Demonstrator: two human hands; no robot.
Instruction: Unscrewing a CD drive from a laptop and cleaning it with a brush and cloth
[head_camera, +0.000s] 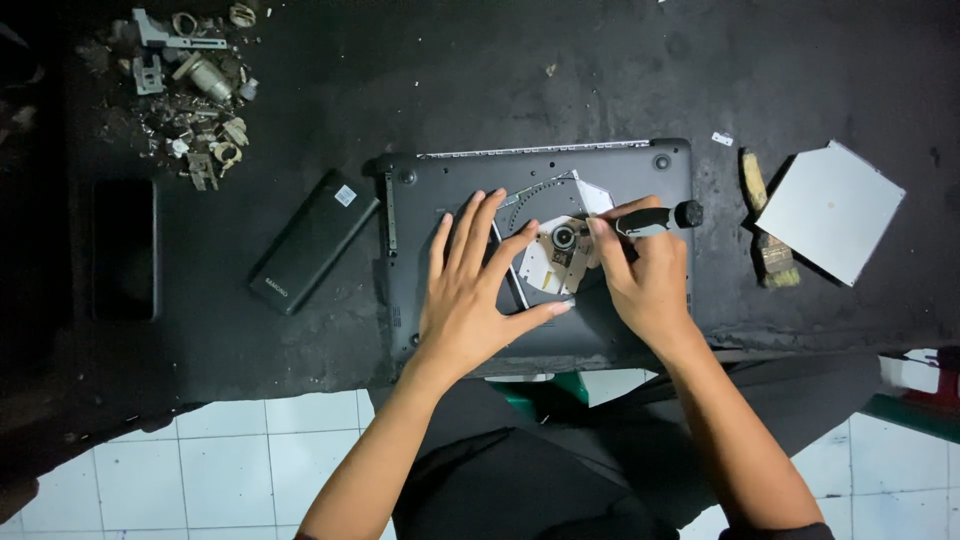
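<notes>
An optical drive unit (560, 250), its cover partly off and the spindle hub exposed, lies on the upturned base of a dark laptop (440, 180) at the bench's near edge. It is steadied by the left hand (470, 300), laid flat with fingers spread, grasping nothing. A black-handled screwdriver (655, 220) is gripped in the closed right hand (645, 280), tip angled toward the hub. A battery pack (312, 240) lies left, scrap parts (195, 85) far left, a grey plate (830, 210) and brush (765, 225) right.

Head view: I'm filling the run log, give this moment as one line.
left hand: flat on laptop base | right hand: holds screwdriver at optical drive | nearby: battery pack
</notes>
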